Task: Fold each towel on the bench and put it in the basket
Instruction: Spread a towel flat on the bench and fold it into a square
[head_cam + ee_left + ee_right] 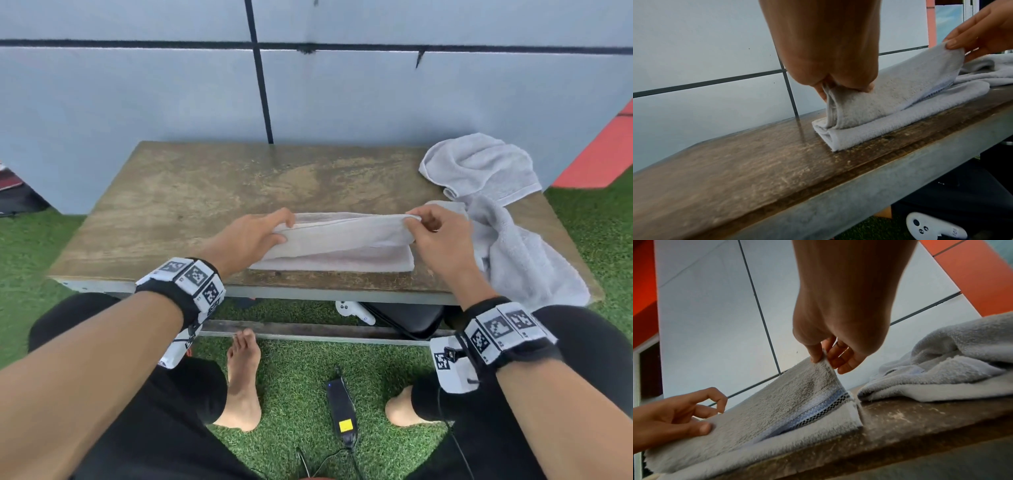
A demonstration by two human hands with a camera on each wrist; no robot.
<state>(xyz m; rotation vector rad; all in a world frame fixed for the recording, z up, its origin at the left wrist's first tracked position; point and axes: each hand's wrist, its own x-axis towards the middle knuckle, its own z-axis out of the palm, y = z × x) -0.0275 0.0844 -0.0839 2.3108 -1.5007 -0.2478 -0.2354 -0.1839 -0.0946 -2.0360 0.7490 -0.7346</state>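
A light grey towel (pixel 342 240) lies partly folded on the wooden bench (pixel 205 192), its far half lifted over the near half. My left hand (pixel 270 229) pinches the towel's left corner (pixel 840 94) between thumb and fingers. My right hand (pixel 416 224) pinches the right corner (pixel 823 359), raised off the bench. In the right wrist view a blue woven band (pixel 818 408) shows along the towel's edge. The basket is not in view.
Two crumpled grey towels (pixel 479 168) (pixel 524 260) lie at the bench's right end, one hanging over the front edge. A tiled wall (pixel 171 102) stands behind. Under the bench are a white controller (pixel 931 229), a black charger (pixel 340 407) and my bare feet on green turf.
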